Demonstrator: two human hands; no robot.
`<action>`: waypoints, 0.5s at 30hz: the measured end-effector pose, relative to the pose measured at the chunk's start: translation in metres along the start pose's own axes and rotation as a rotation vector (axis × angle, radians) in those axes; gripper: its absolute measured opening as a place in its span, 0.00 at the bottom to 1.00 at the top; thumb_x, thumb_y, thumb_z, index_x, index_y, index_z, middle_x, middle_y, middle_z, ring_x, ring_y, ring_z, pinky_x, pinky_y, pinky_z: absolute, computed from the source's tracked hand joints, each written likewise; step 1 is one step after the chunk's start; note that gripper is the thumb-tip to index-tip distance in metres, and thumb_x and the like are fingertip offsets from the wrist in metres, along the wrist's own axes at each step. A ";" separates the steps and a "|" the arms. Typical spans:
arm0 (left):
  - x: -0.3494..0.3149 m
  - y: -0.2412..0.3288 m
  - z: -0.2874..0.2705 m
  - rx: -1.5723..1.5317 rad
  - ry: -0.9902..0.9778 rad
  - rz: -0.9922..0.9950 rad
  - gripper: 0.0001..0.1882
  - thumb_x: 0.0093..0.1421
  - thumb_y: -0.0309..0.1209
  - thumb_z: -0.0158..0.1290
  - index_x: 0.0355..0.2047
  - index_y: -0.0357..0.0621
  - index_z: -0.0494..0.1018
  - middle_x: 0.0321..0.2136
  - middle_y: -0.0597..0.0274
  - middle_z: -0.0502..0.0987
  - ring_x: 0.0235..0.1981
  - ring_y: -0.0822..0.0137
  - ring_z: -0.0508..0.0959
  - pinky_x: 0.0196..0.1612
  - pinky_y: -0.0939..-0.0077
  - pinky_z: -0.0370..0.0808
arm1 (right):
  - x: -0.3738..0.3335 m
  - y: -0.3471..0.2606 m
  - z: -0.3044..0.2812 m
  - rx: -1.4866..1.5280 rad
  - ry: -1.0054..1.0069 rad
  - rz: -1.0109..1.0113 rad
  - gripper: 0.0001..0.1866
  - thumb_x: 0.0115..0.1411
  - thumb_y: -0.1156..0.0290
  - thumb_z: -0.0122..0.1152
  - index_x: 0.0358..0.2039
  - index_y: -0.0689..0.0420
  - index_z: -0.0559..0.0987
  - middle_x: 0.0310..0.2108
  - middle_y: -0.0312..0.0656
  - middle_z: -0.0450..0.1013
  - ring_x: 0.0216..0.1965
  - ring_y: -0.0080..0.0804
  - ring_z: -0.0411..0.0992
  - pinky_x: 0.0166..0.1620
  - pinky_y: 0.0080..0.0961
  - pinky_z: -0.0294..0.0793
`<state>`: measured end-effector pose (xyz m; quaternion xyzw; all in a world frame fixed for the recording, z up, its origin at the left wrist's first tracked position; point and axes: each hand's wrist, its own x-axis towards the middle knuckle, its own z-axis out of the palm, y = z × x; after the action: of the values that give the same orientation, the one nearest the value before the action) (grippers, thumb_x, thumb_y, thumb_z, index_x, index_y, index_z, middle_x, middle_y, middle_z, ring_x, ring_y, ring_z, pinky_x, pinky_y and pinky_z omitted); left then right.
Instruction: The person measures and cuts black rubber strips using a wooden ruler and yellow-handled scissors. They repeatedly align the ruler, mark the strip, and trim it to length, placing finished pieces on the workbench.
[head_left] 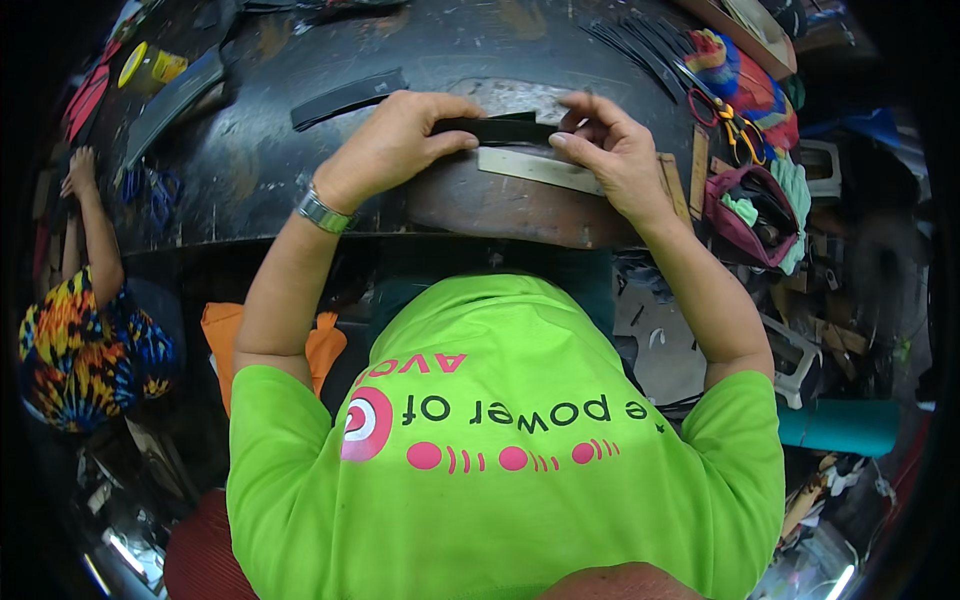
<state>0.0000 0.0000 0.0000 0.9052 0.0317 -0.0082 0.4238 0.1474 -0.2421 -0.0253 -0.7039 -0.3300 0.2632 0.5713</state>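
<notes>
A flat black strip [508,131], perhaps leather or a similar material, is stretched between my two hands above the dark worktable. My left hand [400,138], with a metal watch on its wrist, pinches the strip's left end between thumb and fingers. At the right end, my right hand [612,148] has its thumb against the strip, its fingers curled and slightly blurred behind. Just below the strip, a pale flat bar [540,170] like a ruler lies on a brown board [500,208]. Left of my left hand rests a stack of wider black strips [347,98].
Yellow-handled scissors [745,135], red-handled scissors [708,107], colourful cloth [735,75] and a maroon pouch [752,215] lie right. Thin black strips [640,55] sit far right. Blue-handled scissors [160,195] and a yellow tin [150,66] are left, near another person [85,340].
</notes>
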 end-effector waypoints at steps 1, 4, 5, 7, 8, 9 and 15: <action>-0.001 0.001 0.007 0.047 0.106 0.104 0.17 0.62 0.29 0.63 0.51 0.39 0.80 0.45 0.52 0.84 0.39 0.59 0.84 0.46 0.71 0.79 | 0.003 0.001 0.000 -0.039 -0.027 -0.008 0.26 0.62 0.79 0.68 0.60 0.59 0.74 0.51 0.38 0.72 0.41 0.18 0.73 0.45 0.15 0.74; -0.027 -0.008 0.001 0.099 0.224 0.117 0.19 0.60 0.28 0.64 0.52 0.42 0.80 0.44 0.52 0.84 0.40 0.59 0.84 0.47 0.70 0.79 | 0.011 0.000 0.032 -0.159 -0.042 -0.122 0.23 0.61 0.80 0.68 0.57 0.62 0.76 0.44 0.36 0.73 0.38 0.15 0.71 0.43 0.13 0.73; -0.030 -0.010 0.003 0.083 0.262 0.120 0.20 0.59 0.28 0.65 0.53 0.43 0.79 0.44 0.52 0.84 0.40 0.59 0.84 0.47 0.70 0.79 | 0.010 -0.001 0.034 -0.219 -0.034 -0.169 0.21 0.61 0.80 0.68 0.56 0.62 0.77 0.43 0.36 0.73 0.37 0.15 0.71 0.43 0.13 0.73; -0.037 -0.012 0.004 0.032 0.271 0.067 0.24 0.58 0.28 0.65 0.56 0.47 0.78 0.45 0.51 0.84 0.44 0.58 0.84 0.49 0.70 0.79 | 0.006 -0.002 0.039 -0.122 0.034 -0.138 0.19 0.61 0.80 0.68 0.53 0.62 0.79 0.40 0.34 0.73 0.35 0.15 0.70 0.42 0.14 0.73; -0.040 -0.013 0.006 0.003 0.291 0.060 0.26 0.58 0.27 0.66 0.57 0.49 0.77 0.45 0.50 0.84 0.44 0.58 0.84 0.50 0.70 0.79 | 0.006 -0.003 0.041 -0.081 0.075 -0.105 0.18 0.60 0.80 0.68 0.51 0.63 0.80 0.39 0.33 0.73 0.34 0.16 0.69 0.41 0.14 0.72; -0.042 -0.014 0.008 -0.027 0.308 0.051 0.27 0.57 0.27 0.66 0.58 0.50 0.77 0.46 0.50 0.84 0.45 0.57 0.84 0.50 0.70 0.79 | 0.006 -0.005 0.040 -0.160 0.083 -0.145 0.17 0.60 0.80 0.68 0.51 0.62 0.80 0.37 0.33 0.73 0.33 0.16 0.69 0.41 0.15 0.72; -0.048 -0.014 0.019 -0.099 0.380 0.040 0.36 0.54 0.26 0.69 0.64 0.55 0.72 0.46 0.52 0.84 0.46 0.61 0.84 0.53 0.69 0.79 | 0.010 -0.013 0.035 -0.439 0.050 -0.231 0.13 0.56 0.82 0.68 0.42 0.64 0.81 0.35 0.39 0.74 0.31 0.26 0.74 0.38 0.23 0.74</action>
<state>-0.0489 -0.0077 -0.0207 0.8688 0.0937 0.1729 0.4544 0.1258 -0.2103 -0.0194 -0.7751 -0.4433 0.1008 0.4388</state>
